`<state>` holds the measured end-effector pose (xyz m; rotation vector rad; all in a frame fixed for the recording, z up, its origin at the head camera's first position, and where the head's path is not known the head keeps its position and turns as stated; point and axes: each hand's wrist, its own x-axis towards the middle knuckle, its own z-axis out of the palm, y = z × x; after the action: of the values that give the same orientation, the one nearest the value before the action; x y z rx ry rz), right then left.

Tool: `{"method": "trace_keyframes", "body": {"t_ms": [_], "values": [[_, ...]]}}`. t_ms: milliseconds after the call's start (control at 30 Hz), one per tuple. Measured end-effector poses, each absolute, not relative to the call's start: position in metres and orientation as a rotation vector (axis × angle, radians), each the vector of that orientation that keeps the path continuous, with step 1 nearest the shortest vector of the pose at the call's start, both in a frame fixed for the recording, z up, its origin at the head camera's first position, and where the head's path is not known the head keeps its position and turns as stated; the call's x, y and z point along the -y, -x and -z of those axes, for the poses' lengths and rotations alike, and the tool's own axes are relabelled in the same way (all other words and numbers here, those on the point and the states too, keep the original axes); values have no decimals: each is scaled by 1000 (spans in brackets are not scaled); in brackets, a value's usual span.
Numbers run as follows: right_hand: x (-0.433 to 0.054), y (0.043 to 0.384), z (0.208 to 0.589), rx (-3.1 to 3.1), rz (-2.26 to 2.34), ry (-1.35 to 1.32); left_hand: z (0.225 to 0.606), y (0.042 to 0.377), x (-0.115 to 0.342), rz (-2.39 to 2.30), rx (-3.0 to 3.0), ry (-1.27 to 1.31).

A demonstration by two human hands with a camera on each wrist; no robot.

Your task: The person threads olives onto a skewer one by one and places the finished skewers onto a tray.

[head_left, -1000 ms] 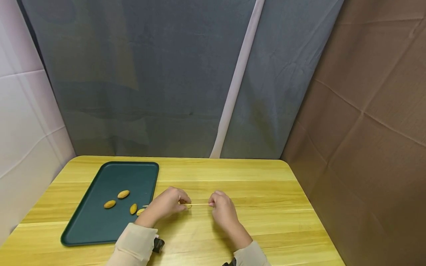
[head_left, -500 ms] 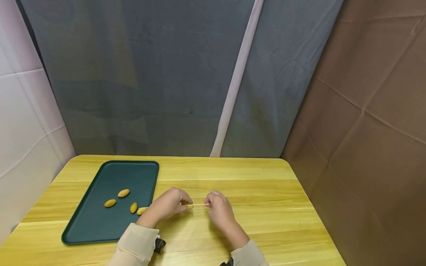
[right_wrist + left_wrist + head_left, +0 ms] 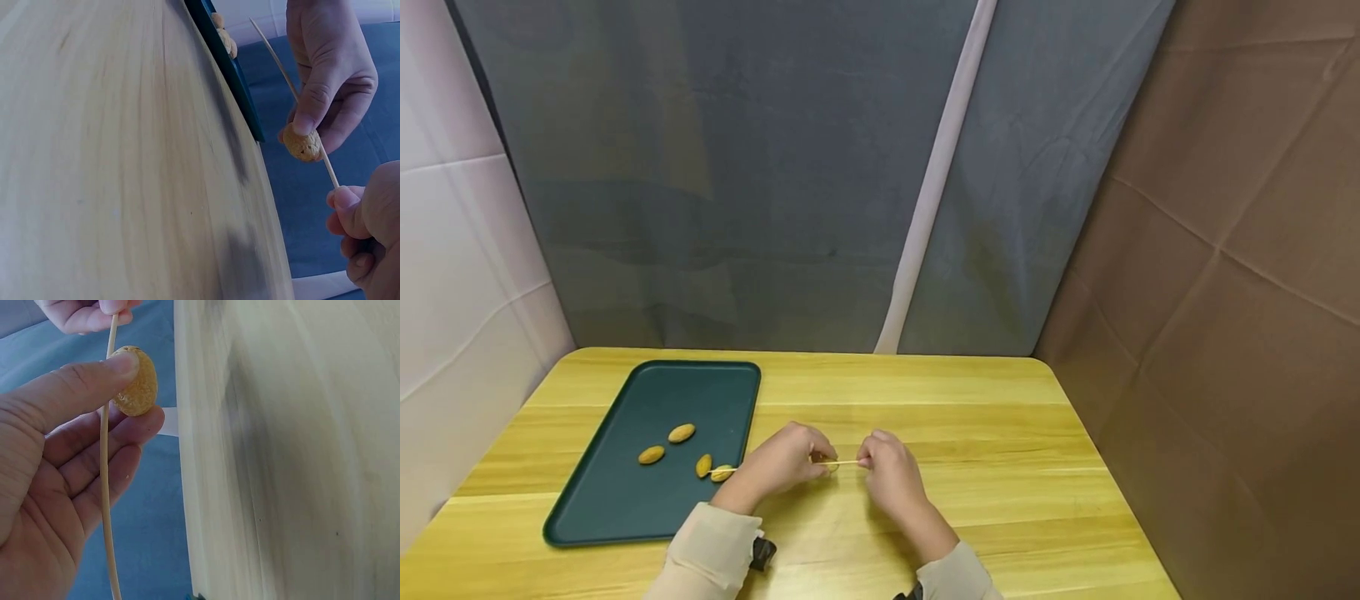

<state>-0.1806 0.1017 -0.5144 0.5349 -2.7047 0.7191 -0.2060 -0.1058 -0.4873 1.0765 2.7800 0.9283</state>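
Observation:
My left hand (image 3: 788, 457) pinches an almond in its shell (image 3: 139, 384) between thumb and fingers, just above the table. A thin wooden skewer (image 3: 105, 462) runs along the almond's side, beneath the thumb and across the palm. In the right wrist view the left thumb (image 3: 312, 103) presses on the almond. My right hand (image 3: 892, 475) pinches the skewer near its end, a short way right of the almond; its fingertips (image 3: 344, 195) show in the right wrist view. The skewer's other end sticks out past the left wrist, over the tray's edge in the head view.
On the left of the wooden table (image 3: 1000, 417) lies a dark green tray (image 3: 617, 508). Several almonds in their shells (image 3: 681, 433) lie in it. Grey cloth (image 3: 760, 167) hangs behind the table, and brown cloth (image 3: 1240, 292) along the right.
My right hand has moved left toward my left hand. The skewer has slid left with it, so its far end reaches further over the tray. My left hand keeps holding the almond.

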Motion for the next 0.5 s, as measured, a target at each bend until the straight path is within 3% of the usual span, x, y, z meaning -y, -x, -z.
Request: {"method": "trace_keyframes", "body": {"t_ms": [500], "values": [[-100,178,516,2689,-756,-551,491,205,101,-944,-2788,-1087]]}}
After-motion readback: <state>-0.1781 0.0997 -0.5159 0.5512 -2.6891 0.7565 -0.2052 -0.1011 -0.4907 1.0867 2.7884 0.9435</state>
